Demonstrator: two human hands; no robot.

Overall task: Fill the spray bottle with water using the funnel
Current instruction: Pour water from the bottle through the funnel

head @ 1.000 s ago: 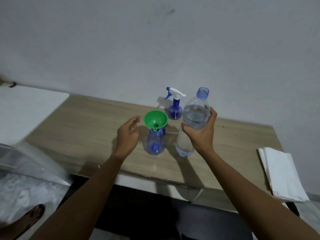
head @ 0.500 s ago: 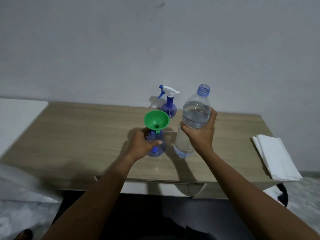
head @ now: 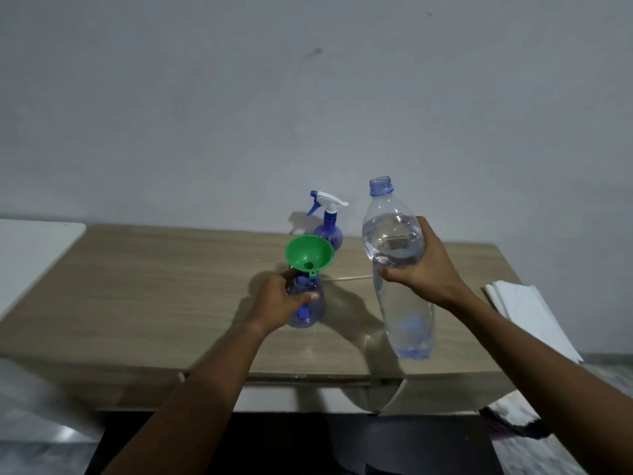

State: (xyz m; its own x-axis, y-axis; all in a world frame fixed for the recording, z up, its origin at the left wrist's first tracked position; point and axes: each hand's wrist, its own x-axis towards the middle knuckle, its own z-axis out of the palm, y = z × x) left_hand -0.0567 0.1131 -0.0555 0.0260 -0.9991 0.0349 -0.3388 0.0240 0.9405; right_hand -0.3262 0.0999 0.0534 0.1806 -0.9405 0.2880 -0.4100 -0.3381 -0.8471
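Observation:
A small clear-blue spray bottle [head: 310,311] without its head stands on the wooden table [head: 154,289], and a green funnel [head: 309,253] sits in its neck. My left hand [head: 279,301] is wrapped around this bottle's body. My right hand [head: 416,265] grips a clear plastic water bottle [head: 394,234], uncapped and with water inside, lifted off the table to the right of the funnel and leaning slightly. Its mouth points up.
A second blue spray bottle [head: 327,221] with a white and blue trigger head stands behind the funnel near the wall. Folded white paper towels [head: 527,313] lie at the table's right end. A white surface [head: 30,248] adjoins the table on the left.
My left hand went from open beside the small bottle to closed around it. My right hand raised the water bottle off the table.

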